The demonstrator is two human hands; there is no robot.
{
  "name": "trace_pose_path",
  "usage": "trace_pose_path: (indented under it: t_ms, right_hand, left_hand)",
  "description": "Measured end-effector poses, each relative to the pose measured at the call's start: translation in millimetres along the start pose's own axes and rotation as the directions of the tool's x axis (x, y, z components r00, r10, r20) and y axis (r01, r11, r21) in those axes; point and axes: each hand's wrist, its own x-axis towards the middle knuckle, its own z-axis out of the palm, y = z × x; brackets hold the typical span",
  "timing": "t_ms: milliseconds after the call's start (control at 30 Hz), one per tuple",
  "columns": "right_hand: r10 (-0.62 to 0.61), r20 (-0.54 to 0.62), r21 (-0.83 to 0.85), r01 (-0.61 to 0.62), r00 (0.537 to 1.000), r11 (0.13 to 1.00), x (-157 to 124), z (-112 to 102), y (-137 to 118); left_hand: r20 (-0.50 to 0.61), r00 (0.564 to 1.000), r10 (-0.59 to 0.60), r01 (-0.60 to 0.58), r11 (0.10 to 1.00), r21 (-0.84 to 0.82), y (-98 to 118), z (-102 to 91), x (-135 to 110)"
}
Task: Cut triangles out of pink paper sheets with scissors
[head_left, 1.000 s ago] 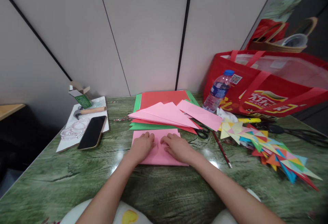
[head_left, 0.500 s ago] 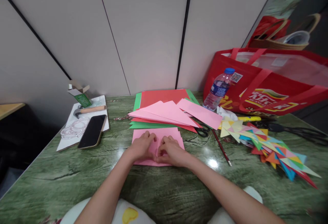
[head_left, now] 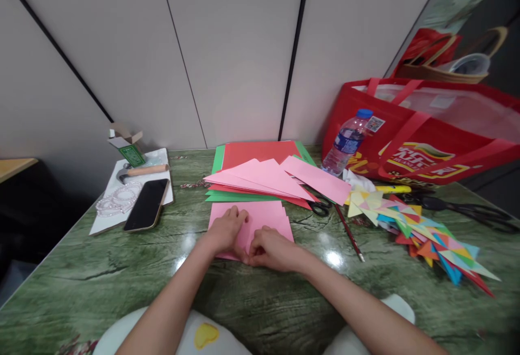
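Note:
A layered sheet of pink paper (head_left: 260, 215) lies flat on the table in front of me. On its left half rests my left hand (head_left: 228, 231), fingers curled, the thumb pointing down toward the near edge. My right hand (head_left: 270, 247) is closed at the near edge, its fingertips pinched on the paper close to the left thumb. Both hands cover the middle of the near edge. Just beyond lie pink paper triangles (head_left: 264, 177) on red and green sheets, with a pink strip (head_left: 317, 179) to their right.
Right of the paper are scissors (head_left: 320, 206), a pencil (head_left: 350, 234), a water bottle (head_left: 347, 142), folded colourful paper pieces (head_left: 426, 230) and a red bag (head_left: 442, 133). At left, a phone (head_left: 147, 205), a hammer (head_left: 146, 170), beads (head_left: 119, 200) and a small green box (head_left: 130, 152) rest on or by a white board.
My right hand has slid slightly toward me, to the near edge of the pink paper, and its fingers have drawn closer together. The left hand has barely moved.

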Motion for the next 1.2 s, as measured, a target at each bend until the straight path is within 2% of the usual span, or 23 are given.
trace_pose_path:
  t_ms: [200, 400, 633, 867, 1033, 1200]
  right_hand:
    - [0.12, 0.073, -0.067, -0.116, 0.99, 0.991, -9.2, -8.3, -6.1]
    - [0.29, 0.141, -0.178, -0.264, 0.947, 0.948, -25.1, -22.8, 0.3]
    - [0.371, 0.213, -0.262, -0.312, 0.904, 0.913, -36.9, -41.1, 0.1]
    - [0.42, 0.41, -0.144, -0.397, 0.809, 0.906, -41.6, -48.5, 1.6]
    - [0.419, 0.432, -0.083, -0.427, 0.799, 0.9, -40.1, -44.1, 7.8]
    - [0.421, 0.431, -0.039, -0.45, 0.798, 0.892, -42.0, -41.7, 16.5]
  left_hand:
    - [0.011, 1.0, -0.008, 0.008, 1.0, 0.015, 1.5, -0.3, 0.0]
    - [0.01, 1.0, -0.001, 0.001, 1.0, 0.012, 1.5, -2.4, -1.1]
    - [-0.015, 0.998, -0.054, 0.055, 0.998, 0.034, 9.1, 0.9, -0.9]
    - [0.005, 0.991, -0.13, 0.13, 0.99, 0.063, 19.4, -2.7, -2.7]
    - [0.043, 0.971, -0.235, 0.23, 0.968, 0.1, 9.6, -7.7, -10.6]
    - [0.072, 0.925, -0.374, 0.364, 0.923, 0.127, -5.3, -18.3, -19.8]
